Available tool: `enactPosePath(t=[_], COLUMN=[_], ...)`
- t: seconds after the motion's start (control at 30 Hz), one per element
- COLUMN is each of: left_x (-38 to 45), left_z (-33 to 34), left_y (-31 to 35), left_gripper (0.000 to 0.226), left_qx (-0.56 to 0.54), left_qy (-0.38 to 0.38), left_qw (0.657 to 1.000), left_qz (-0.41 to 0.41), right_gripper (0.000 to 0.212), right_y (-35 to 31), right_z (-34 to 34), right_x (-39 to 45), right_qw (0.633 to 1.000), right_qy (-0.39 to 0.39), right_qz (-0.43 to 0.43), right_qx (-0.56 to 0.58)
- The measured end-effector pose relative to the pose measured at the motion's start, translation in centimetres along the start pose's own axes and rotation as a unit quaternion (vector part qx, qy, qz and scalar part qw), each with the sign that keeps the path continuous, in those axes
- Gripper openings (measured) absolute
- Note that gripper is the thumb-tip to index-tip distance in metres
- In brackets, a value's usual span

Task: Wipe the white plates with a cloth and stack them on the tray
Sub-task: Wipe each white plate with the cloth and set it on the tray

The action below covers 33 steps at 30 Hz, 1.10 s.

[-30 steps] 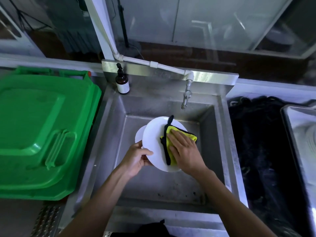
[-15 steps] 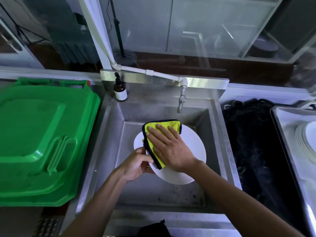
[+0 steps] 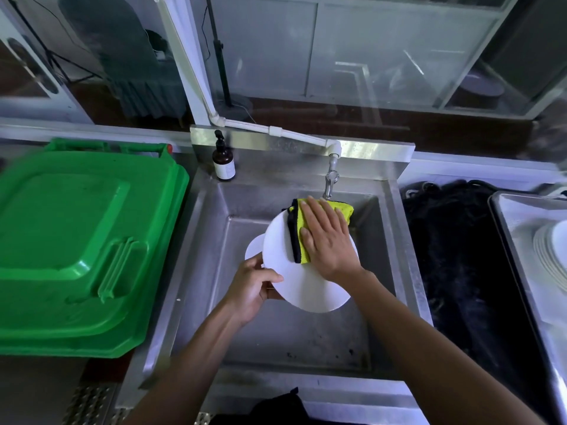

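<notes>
while wiping goes on over the sink, head view only: left hand pinching the near-left rim of the white plate, thumb on top, fingers curled beneath. right hand spread flat, pressing the yellow cloth onto the plate's far half, beyond the pinch. second plate peeking out behind, possibly held too. next, probably: finish the face, then carry right to the tray and its stacked plates, well apart from the sink.
</notes>
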<state>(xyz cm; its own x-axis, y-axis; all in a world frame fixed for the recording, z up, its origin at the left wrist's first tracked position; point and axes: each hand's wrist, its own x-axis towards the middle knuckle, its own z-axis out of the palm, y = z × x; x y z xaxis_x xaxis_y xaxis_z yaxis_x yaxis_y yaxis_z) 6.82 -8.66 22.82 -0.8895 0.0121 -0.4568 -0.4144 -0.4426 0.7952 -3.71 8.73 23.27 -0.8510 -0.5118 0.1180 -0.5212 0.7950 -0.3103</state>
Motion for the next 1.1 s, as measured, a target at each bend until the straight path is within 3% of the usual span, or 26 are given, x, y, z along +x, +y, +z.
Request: enactPosePath(t=[0.23,0.37,0.5,0.63,0.73,1.1], left_x=[-0.1,0.1,0.3,0.5,0.6,0.1], left_z=[0.6,0.8,0.8,0.6,0.0,-1.3], left_y=[0.7,0.6,0.5,0.0,0.0,0.4], left_gripper=[0.042,0.054,0.053,0.036,0.039,0.043], left_qx=[-0.035,-0.038,-0.055,-0.066,-0.084,-0.069], left_qy=[0.059,0.060,0.061,0.066,0.064,0.087], left_qw=[0.997,0.997,0.996,0.995,0.994,0.993], left_qz=[0.047,0.041,0.030,0.020,0.020,0.033], right_gripper=[0.063,0.065,0.056,0.061,0.062,0.058], right_y=[0.9,-0.2,-2.2,-5.3,-6.6,-3.1], right_z=[0.5,1.2,2.3,3.0,3.2,3.9], right_x=[-2.6,-4.0,-5.6,-5.7,-5.3,-7.9], right_qw=[0.998,0.997,0.996,0.994,0.995,0.998], right_qy=[-0.005,-0.021,-0.035,-0.027,-0.023,-0.040], right_qz=[0.063,0.077,0.076,0.067,0.055,0.040], right_qx=[-0.002,0.000,0.025,0.080,0.085,0.012])
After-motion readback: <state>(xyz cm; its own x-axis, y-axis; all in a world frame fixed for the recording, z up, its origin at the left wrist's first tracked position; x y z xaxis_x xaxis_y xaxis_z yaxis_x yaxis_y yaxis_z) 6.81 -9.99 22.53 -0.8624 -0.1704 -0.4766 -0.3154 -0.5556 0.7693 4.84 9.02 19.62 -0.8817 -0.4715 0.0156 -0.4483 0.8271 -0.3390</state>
